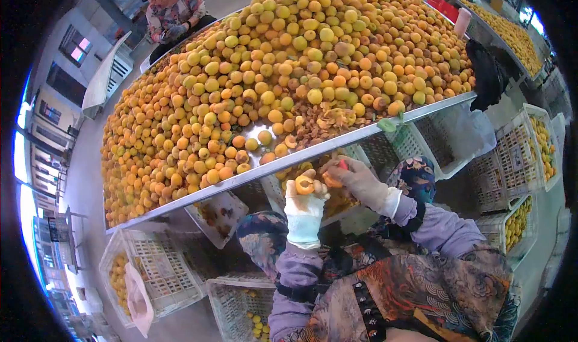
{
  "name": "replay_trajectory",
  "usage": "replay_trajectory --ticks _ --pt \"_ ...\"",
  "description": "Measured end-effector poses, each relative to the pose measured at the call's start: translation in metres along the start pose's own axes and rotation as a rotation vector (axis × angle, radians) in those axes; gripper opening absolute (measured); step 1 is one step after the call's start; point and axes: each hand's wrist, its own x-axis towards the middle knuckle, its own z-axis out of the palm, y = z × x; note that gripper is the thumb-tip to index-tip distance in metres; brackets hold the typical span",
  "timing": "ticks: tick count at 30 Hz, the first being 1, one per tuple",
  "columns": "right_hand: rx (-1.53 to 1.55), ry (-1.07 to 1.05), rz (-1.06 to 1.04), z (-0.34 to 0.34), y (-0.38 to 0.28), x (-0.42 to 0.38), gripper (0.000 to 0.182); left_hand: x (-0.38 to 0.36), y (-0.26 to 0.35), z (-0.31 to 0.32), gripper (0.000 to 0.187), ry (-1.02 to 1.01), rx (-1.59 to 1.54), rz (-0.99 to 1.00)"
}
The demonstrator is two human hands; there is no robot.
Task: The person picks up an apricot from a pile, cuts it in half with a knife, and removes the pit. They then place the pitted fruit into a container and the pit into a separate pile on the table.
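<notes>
My left hand (306,206), in a white glove, grips an apricot (304,184) whose cut face turns up. Close beside it, my gloved right hand (364,187) is closed around a small tool with a red handle (343,164); its working end is hidden. An orange apricot piece (330,179) shows at the right fingertips. Both hands are just in front of the metal table edge (283,163), over my lap. Beyond the edge rises a large heap of whole apricots (241,71), with brown pits and torn flesh (328,122) at its near side.
White plastic crates holding fruit stand at the left (165,267), in front (232,303) and at the right (509,167). A black bag (487,77) hangs at the table's right corner. Another person (174,11) sits at the far left side. A second apricot-covered table (506,32) stands behind.
</notes>
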Motion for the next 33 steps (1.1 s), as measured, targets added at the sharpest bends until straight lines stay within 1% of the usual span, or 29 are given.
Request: replay_trajectory --ticks 2,3,4,6,8,10,11,12,14,15,16,18,19,20,21,22,23,24,26,27,28,29,30,32,33 --pt "-0.279 0.010 -0.318 -0.001 0.012 0.010 0.031 0.001 0.000 -0.001 0.049 0.037 0.023 -0.001" --pt "-0.456 0.025 -0.255 -0.007 0.009 0.013 0.033 0.001 0.000 -0.001 0.049 0.073 0.037 0.007" --pt "-0.448 0.030 -0.255 -0.011 0.009 0.017 0.033 0.000 0.000 0.000 0.049 0.074 0.043 0.001" --pt "-0.540 0.066 -0.365 -0.011 0.007 0.021 0.032 -0.003 0.001 0.001 0.049 0.120 0.062 0.019" --pt "-0.512 0.093 -0.341 -0.008 0.000 0.019 0.030 -0.003 0.001 0.000 0.050 0.143 0.077 0.020" --pt "-0.202 0.046 -0.189 -0.004 -0.018 0.016 0.020 -0.003 0.000 0.005 0.053 0.174 0.120 -0.003" --pt "-0.022 0.039 -0.168 0.001 -0.028 0.014 0.015 -0.004 -0.001 0.007 0.053 0.176 0.123 -0.007" --pt "-0.017 0.044 -0.166 0.003 -0.035 0.008 0.015 -0.005 -0.002 0.010 0.056 0.195 0.181 -0.027" --pt "0.388 -0.139 -0.217 0.006 -0.049 -0.005 0.016 -0.009 -0.006 0.017 0.059 0.213 0.244 -0.055" --pt "0.380 -0.128 -0.279 0.011 -0.057 -0.012 0.018 -0.011 -0.008 0.023 0.062 0.225 0.303 -0.080" --pt "0.384 -0.121 -0.281 0.013 -0.056 -0.012 0.018 -0.013 -0.010 0.029 0.065 0.236 0.361 -0.106" --pt "0.401 -0.183 -0.473 0.017 -0.055 -0.012 0.019 -0.014 -0.016 0.038 0.066 0.278 0.365 -0.148" --pt "0.477 -0.181 -0.361 0.018 -0.058 -0.017 0.021 -0.015 -0.018 0.038 0.065 0.276 0.344 -0.178" --pt "0.481 -0.175 -0.361 0.017 -0.056 -0.016 0.021 -0.016 -0.019 0.039 0.063 0.273 0.323 -0.208" --pt "0.453 -0.181 -0.420 0.016 -0.054 -0.015 0.022 -0.018 -0.021 0.042 0.059 0.243 0.325 -0.208" --pt "0.422 -0.187 -0.478 0.015 -0.053 -0.015 0.023 -0.018 -0.023 0.047 0.059 0.243 0.327 -0.211" --pt "0.320 -0.183 -0.405 0.009 -0.054 -0.016 0.023 -0.019 -0.024 0.054 0.058 0.310 0.345 -0.201" --pt "0.321 -0.181 -0.406 0.011 -0.056 -0.018 0.023 -0.018 -0.026 0.059 0.057 0.376 0.362 -0.191" --pt "0.318 -0.052 -0.360 0.016 -0.057 -0.023 0.022 -0.015 -0.031 0.056 0.057 0.413 0.344 -0.199" --pt "0.320 -0.051 -0.360 0.014 -0.056 -0.024 0.022 -0.013 -0.033 0.053 0.056 0.448 0.325 -0.203" --pt "0.302 -0.105 -0.355 0.011 -0.056 -0.025 0.020 -0.013 -0.033 0.050 0.056 0.447 0.328 -0.205" --pt "0.285 -0.159 -0.349 0.009 -0.055 -0.025 0.017 -0.013 -0.033 0.046 0.055 0.366 0.316 -0.255" --pt "0.287 -0.159 -0.350 0.009 -0.054 -0.025 0.017 -0.013 -0.032 0.047 0.054 0.286 0.303 -0.304" --pt "0.204 -0.126 -0.291 0.008 -0.049 -0.023 0.016 -0.014 -0.037 0.052 0.053 0.322 0.343 -0.291" --pt "0.217 -0.142 -0.330 0.007 -0.044 -0.018 0.021 -0.014 -0.039 0.054 0.053 0.357 0.380 -0.277"
